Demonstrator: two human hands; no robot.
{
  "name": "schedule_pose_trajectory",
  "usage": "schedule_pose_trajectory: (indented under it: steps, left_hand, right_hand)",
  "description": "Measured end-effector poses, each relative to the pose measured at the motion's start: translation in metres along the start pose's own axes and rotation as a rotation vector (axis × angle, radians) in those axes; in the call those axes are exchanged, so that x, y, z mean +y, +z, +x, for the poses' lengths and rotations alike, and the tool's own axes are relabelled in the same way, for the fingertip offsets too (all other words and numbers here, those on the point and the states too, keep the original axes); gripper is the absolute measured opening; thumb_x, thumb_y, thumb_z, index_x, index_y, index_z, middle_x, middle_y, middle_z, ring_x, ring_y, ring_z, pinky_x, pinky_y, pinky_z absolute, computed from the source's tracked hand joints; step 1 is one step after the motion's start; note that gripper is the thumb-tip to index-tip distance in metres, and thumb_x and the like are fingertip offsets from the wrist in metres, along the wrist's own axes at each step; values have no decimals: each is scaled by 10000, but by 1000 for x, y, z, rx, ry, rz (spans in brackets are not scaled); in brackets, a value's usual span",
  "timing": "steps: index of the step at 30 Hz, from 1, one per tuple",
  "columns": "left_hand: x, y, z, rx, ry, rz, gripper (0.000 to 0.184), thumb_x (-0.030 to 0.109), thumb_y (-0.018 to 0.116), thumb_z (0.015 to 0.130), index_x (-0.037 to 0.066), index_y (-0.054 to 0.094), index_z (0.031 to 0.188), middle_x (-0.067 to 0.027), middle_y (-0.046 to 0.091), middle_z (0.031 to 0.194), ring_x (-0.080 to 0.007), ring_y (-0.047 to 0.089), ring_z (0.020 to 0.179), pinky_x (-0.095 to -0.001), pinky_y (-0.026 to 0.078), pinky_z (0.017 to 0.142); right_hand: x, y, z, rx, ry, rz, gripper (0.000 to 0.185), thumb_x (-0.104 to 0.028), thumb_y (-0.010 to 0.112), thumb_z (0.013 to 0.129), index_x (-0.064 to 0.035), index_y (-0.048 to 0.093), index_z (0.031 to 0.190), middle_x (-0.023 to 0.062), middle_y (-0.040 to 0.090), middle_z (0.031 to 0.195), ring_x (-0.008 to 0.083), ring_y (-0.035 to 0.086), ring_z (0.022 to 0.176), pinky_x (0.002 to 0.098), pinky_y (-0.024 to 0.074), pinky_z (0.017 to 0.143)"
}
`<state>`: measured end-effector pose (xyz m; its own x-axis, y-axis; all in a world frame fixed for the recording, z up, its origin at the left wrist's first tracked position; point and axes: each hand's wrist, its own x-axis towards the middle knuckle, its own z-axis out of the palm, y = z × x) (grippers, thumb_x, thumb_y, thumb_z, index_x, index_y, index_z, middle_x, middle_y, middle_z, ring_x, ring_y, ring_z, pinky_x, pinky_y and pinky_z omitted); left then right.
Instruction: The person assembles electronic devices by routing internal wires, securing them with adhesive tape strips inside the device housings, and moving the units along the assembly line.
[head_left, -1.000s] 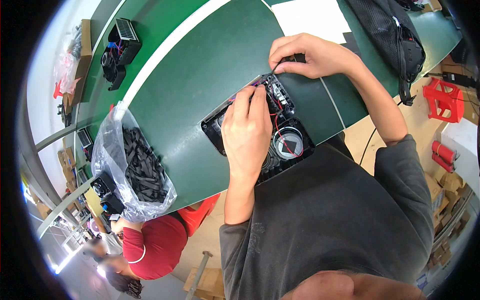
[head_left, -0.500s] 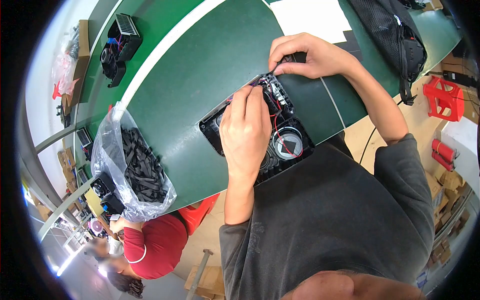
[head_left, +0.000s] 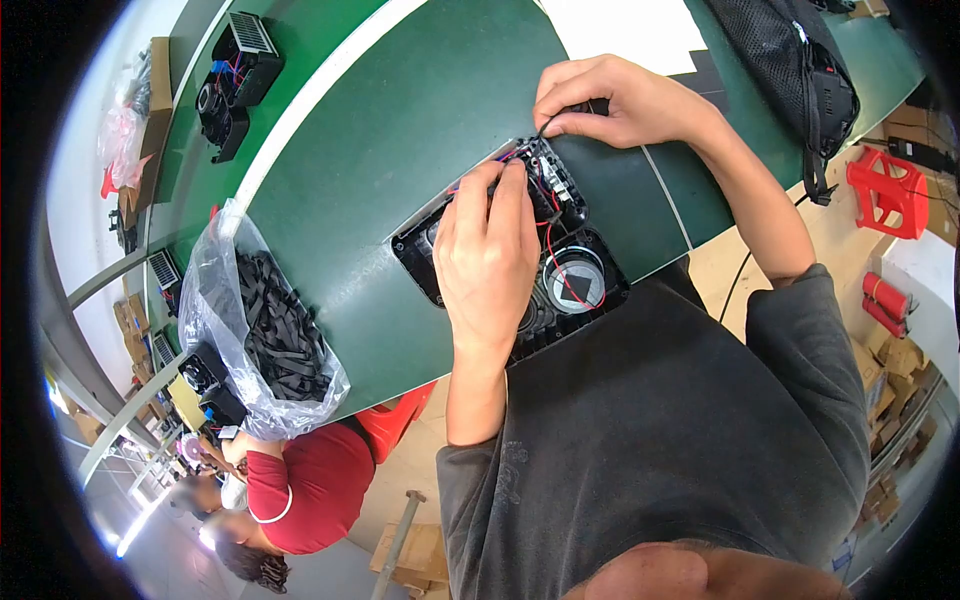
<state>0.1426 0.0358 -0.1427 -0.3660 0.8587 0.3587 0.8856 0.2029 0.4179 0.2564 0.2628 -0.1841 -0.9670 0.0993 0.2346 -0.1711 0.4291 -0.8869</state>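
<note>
Left grip point(head_left: 490, 255) across wired casing point(head_left: 572, 212), plastic bag point(head_left: 215, 285) and paper point(head_left: 630, 32) apart.

Tan floor point(head_left: 825, 240), red stool point(head_left: 885, 178), apparently a tube light point(head_left: 128, 540).

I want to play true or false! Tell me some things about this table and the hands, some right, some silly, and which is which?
1. The plastic bag holds black strips. True.
2. The left hand is inside the bag. False: the left hand is at the open black case.
3. The right hand pinches a thin black strand. True.
4. The stool at far right is blue. False: that stool is red.
</note>
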Motion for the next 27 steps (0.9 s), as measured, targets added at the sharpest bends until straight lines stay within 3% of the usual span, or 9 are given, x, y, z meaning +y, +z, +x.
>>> schedule_pose_trajectory:
  steps: [4,7,12,15,18,21,25,26,27]
  left_hand:
    - [-3,3,-1,-9,34,30,288,4,768,912,27,778,1199,-103,721,1109,-269,737,827,-394,604,725]
    - [-1,-3,-2,-107,39,89,367,-25,753,867,25,771,1230,-94,690,1155,-257,713,792,-404,597,719]
    - [0,-9,1,-216,75,105,486,-78,682,813,13,739,1287,-109,639,1184,-279,703,831,-435,584,742]
    - [-2,-9,0,-222,67,68,491,-90,652,834,1,719,1312,-125,659,1217,-305,715,881,-437,591,783]
    - [-12,-19,0,-150,127,-90,483,-118,625,856,-19,702,1322,-147,676,1271,-304,724,915,-417,597,807]
    - [-28,-28,-10,-79,108,-208,459,-190,580,855,-36,730,1261,-170,679,1264,-239,707,905,-376,583,793]
    - [-29,-38,-10,-39,160,-11,473,-124,683,780,51,787,1206,-117,661,1250,-225,689,926,-343,537,740]
    - [-26,-38,-9,-68,142,77,473,-32,731,780,129,799,1219,-116,609,1352,-284,640,1123,-394,503,909]
    - [-24,-37,-7,-71,153,134,459,-4,734,796,145,799,1225,-122,587,1384,-303,602,1185,-424,468,967]
  right_hand:
    - [-16,-9,0,-49,150,-102,137,-44,745,976,24,757,1095,98,717,993,251,689,877,360,560,777]
    - [-15,-20,-5,-24,88,-260,139,-53,748,972,13,764,1094,104,712,978,269,689,848,372,558,738]
    - [-31,-35,-7,-11,123,-418,149,-55,753,912,-4,804,1043,137,751,931,331,734,904,422,586,845]
    - [-22,-32,-9,-72,124,-583,215,-12,774,896,-39,801,1108,114,729,1066,332,702,999,426,570,869]
    - [-38,-16,-15,173,-17,-685,266,-44,755,884,-57,784,1148,138,679,1252,333,657,1178,438,543,998]
    - [-67,-4,-14,193,-123,-590,286,-59,768,869,-74,757,1155,131,605,1343,336,608,1237,438,534,1023]
    - [-85,29,-18,159,-94,-618,225,-168,830,851,-68,766,1042,117,614,1302,324,605,1223,432,532,1022]
    - [-84,34,-17,167,-95,-640,269,-247,851,845,-63,774,1026,114,611,1304,320,599,1230,430,529,1022]
    - [-83,36,-17,178,-94,-656,284,-264,850,850,-61,776,1034,117,611,1305,320,597,1227,431,528,1024]
